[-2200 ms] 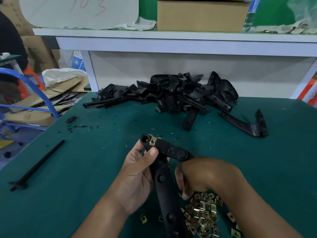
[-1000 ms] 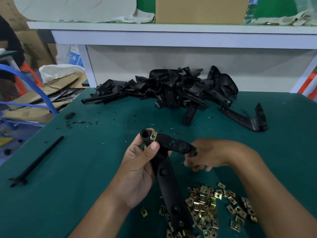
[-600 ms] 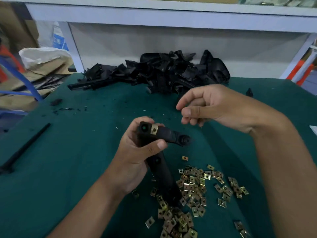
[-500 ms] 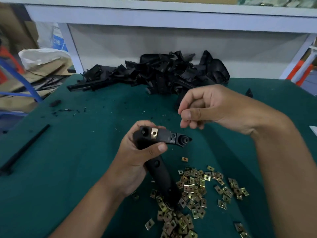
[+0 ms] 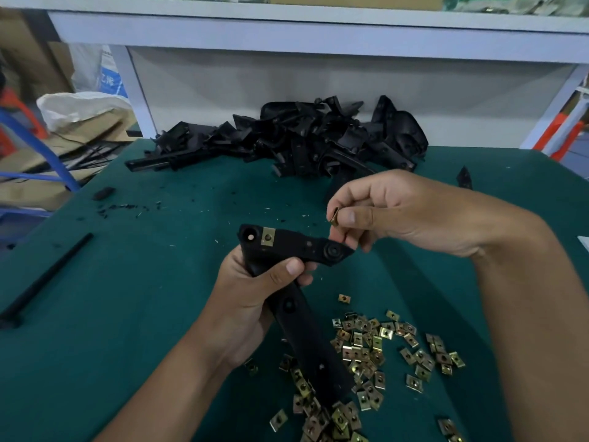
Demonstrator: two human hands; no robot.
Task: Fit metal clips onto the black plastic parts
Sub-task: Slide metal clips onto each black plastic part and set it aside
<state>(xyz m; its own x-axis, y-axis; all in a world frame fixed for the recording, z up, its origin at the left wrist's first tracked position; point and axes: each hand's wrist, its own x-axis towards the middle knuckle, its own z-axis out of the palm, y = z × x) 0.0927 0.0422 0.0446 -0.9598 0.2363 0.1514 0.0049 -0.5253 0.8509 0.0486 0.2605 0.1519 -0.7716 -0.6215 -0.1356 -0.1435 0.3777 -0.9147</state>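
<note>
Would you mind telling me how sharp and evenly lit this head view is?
Head view: wide-angle lens bends the white shelf edge; soft, even light, no harsh glare; the clip pinched in the right hand and the black part in the left hand are fairly sharp; corners look softer.

We see left hand (image 5: 255,295) curled, thumb across the front, gripping; right hand (image 5: 379,212) raised just beyond it, thumb and forefinger pinched together, other fingers curled.

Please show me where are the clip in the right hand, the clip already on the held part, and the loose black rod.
pinched clip (image 5: 334,216), head view, its edge.
fitted clip (image 5: 268,236), head view, its face.
black rod (image 5: 47,276), head view, mid-shaft.
</note>
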